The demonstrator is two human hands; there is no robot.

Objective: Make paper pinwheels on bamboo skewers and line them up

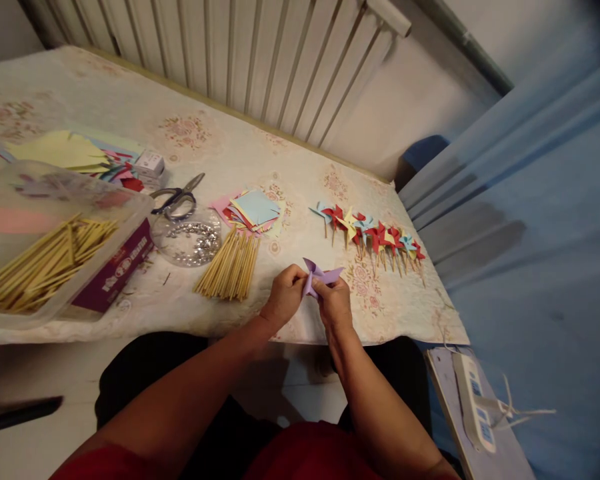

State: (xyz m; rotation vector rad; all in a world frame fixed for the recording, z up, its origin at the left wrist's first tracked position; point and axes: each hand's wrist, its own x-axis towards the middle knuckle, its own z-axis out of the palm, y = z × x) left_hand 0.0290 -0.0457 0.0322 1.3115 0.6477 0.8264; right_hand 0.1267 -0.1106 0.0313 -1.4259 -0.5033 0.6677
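A small purple paper pinwheel [320,275] is held between both hands just above the table's near edge. My left hand [284,296] pinches its left side and my right hand [334,301] grips its right side, fingers folded over the paper. A loose bundle of wooden sticks [230,268] lies to the left of my hands. Beyond it sits a stack of coloured paper squares [254,209]. A row of finished pinwheels on sticks [373,237], red, blue and yellow, lies to the right on the patterned tablecloth [220,143].
Scissors [177,197] rest by a clear round dish of shiny pins [193,241]. A clear plastic bin of sticks [45,253] stands at the left, with coloured sheets [63,150] and a small white box [149,163] behind. A power strip [473,400] lies on a board, lower right.
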